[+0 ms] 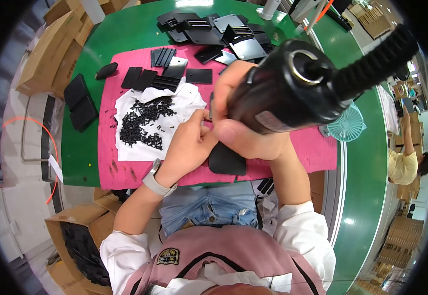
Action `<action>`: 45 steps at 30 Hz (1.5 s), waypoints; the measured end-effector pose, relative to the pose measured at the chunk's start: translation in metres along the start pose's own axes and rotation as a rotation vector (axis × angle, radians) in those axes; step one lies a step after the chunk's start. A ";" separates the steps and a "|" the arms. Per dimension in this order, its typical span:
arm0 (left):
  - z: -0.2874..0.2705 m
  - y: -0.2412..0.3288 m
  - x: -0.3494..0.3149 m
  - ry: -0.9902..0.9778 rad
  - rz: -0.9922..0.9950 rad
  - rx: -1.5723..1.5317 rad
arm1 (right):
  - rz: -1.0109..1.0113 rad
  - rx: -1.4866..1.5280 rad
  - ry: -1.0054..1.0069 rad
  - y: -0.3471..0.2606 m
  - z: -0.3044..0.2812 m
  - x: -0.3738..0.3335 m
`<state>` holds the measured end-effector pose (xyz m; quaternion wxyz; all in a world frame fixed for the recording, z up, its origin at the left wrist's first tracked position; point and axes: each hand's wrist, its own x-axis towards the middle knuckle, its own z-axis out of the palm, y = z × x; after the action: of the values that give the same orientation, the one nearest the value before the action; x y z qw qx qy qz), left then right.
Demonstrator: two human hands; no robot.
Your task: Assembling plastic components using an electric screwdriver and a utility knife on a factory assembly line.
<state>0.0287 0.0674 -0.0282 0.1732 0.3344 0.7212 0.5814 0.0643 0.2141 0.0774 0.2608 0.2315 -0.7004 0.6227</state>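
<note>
My right hand (260, 142) is wrapped round a black electric screwdriver (283, 88) held upright, its thick corded end rising toward the upper right. The tool's tip is hidden behind its body and my fingers. Close against it, my left hand (187, 142) has its fingers curled in a pinch; what they hold cannot be made out. Under both hands lies a flat black plate (227, 161) with rounded corners, partly covered. Left of my left hand, many small black screws (145, 123) lie heaped on a white cloth (130, 154).
A pink mat (317, 152) covers part of the green table (140, 32). Black plates and brackets (201, 37) pile up at the back; several more (145, 78) lie beyond the cloth. A teal fan (346, 122) stands right. A cardboard box (59, 221) sits lower left; another person (405, 164) is far right.
</note>
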 end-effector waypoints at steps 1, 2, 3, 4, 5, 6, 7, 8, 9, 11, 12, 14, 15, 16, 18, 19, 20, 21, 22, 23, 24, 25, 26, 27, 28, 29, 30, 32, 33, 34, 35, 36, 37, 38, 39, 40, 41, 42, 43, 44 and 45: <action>0.000 0.001 0.000 0.003 0.012 -0.009 | -0.045 -0.071 0.000 0.001 0.001 0.001; 0.000 0.007 -0.001 -0.002 -0.079 -0.039 | 0.091 0.076 0.057 -0.004 0.000 0.000; -0.002 0.013 -0.001 0.018 -0.074 0.045 | 0.221 0.228 0.113 -0.007 0.001 -0.001; -0.002 0.013 -0.002 0.049 -0.143 0.014 | 0.226 0.282 0.140 -0.008 -0.004 -0.001; -0.002 0.013 -0.002 0.082 -0.212 -0.017 | 0.204 0.252 0.115 -0.013 -0.016 -0.002; 0.000 0.014 -0.001 0.073 -0.205 -0.015 | 0.168 0.312 0.178 -0.022 -0.026 -0.005; 0.001 0.015 0.000 0.071 -0.201 -0.012 | 0.131 0.373 0.241 -0.029 -0.037 -0.009; 0.003 0.017 0.001 0.071 -0.197 -0.009 | 0.126 0.349 0.265 -0.036 -0.048 -0.014; 0.005 0.018 0.002 0.067 -0.194 -0.003 | 0.121 0.331 0.288 -0.041 -0.057 -0.019; 0.008 0.022 0.006 0.082 -0.165 0.037 | 0.156 0.354 0.310 -0.045 -0.071 -0.029; 0.007 0.019 0.006 0.086 -0.163 0.044 | 0.288 0.178 0.355 -0.045 -0.072 -0.033; 0.002 0.009 0.004 0.107 -0.094 -0.133 | 0.521 0.011 0.479 -0.040 -0.070 -0.037; -0.004 0.015 0.000 0.126 -0.093 -0.128 | 0.574 -0.090 0.405 -0.036 -0.068 -0.038; -0.009 0.030 -0.004 0.131 -0.161 -0.270 | 0.585 -0.136 0.384 -0.029 -0.071 -0.043; -0.024 0.038 -0.013 0.108 -0.231 -0.519 | 0.579 -0.140 0.378 -0.014 -0.075 -0.053; -0.033 0.038 -0.020 0.115 -0.194 -0.622 | 0.536 -0.211 0.380 -0.008 -0.075 -0.052; -0.039 0.029 -0.027 0.116 -0.119 -0.799 | 0.590 -0.238 0.360 -0.005 -0.080 -0.051; -0.048 0.018 -0.037 0.121 -0.035 -0.965 | 0.644 -0.260 0.333 0.003 -0.084 -0.050; -0.055 0.018 -0.046 0.171 0.007 -1.035 | 0.616 -0.387 0.318 0.015 -0.086 -0.052; -0.059 0.020 -0.055 0.232 0.056 -1.098 | 0.579 -0.505 0.295 0.028 -0.088 -0.053; -0.066 0.023 -0.064 0.235 0.086 -1.146 | 0.538 -0.677 0.283 0.038 -0.091 -0.058; -0.074 0.029 -0.079 0.243 0.147 -1.213 | 0.482 -0.825 0.254 0.051 -0.090 -0.063; -0.085 0.012 -0.098 0.292 0.156 -1.215 | 0.469 -0.818 0.235 0.049 -0.083 -0.060; -0.090 0.000 -0.120 0.395 0.171 -1.249 | 0.483 -0.852 0.191 0.056 -0.095 -0.061; -0.098 -0.003 -0.137 0.380 0.213 -1.203 | 0.641 -0.762 0.198 0.053 -0.093 -0.061; -0.103 -0.017 -0.159 0.433 0.173 -1.150 | 0.538 -0.784 0.211 0.063 -0.109 -0.070; -0.105 -0.048 -0.185 0.677 0.067 -1.102 | 0.617 -0.752 0.226 0.051 -0.115 -0.069; -0.114 -0.066 -0.232 1.082 -0.051 -1.128 | 0.541 -0.758 0.254 0.058 -0.119 -0.073; -0.126 -0.062 -0.251 1.224 -0.045 -1.220 | 0.519 -0.767 0.284 0.060 -0.119 -0.075; -0.141 -0.090 -0.296 1.385 0.005 -0.952 | 0.545 -0.737 0.246 0.067 -0.123 -0.074; -0.155 -0.120 -0.340 1.511 0.038 -0.686 | 0.512 -0.788 0.253 0.067 -0.119 -0.072; -0.178 -0.104 -0.351 1.831 0.071 -0.802 | 0.531 -0.803 0.258 0.069 -0.129 -0.075; -0.204 -0.158 -0.437 1.806 0.309 -0.983 | 0.543 -0.786 0.258 0.072 -0.133 -0.074; -0.227 -0.164 -0.447 2.113 0.100 -0.871 | 0.542 -0.820 0.274 0.065 -0.136 -0.075; -0.246 -0.190 -0.501 2.032 0.253 -0.748 | 0.491 -0.826 0.281 0.061 -0.131 -0.074; -0.258 -0.191 -0.644 1.859 0.276 -0.193 | 0.464 -0.732 0.250 0.087 -0.110 -0.069; -0.251 -0.213 -0.624 1.597 0.108 0.248 | 0.512 -0.761 0.245 0.067 -0.108 -0.071; -0.251 -0.214 -0.646 1.576 0.436 -0.516 | 0.569 -0.749 0.246 0.056 -0.100 -0.066; -0.258 -0.205 -0.616 2.028 0.194 -0.766 | 0.547 -0.837 0.223 0.050 -0.098 -0.063; -0.259 -0.214 -0.605 2.047 0.048 -0.698 | 0.605 -0.755 0.284 0.042 -0.091 -0.065; -0.261 -0.202 -0.606 2.052 -0.093 -0.628 | 0.525 -0.800 0.210 0.063 -0.113 -0.070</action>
<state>0.2398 -0.5560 -0.2366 -0.4149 -0.4008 0.3526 0.7368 0.0850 0.3339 -0.0052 0.2327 -0.1354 -0.8893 0.3696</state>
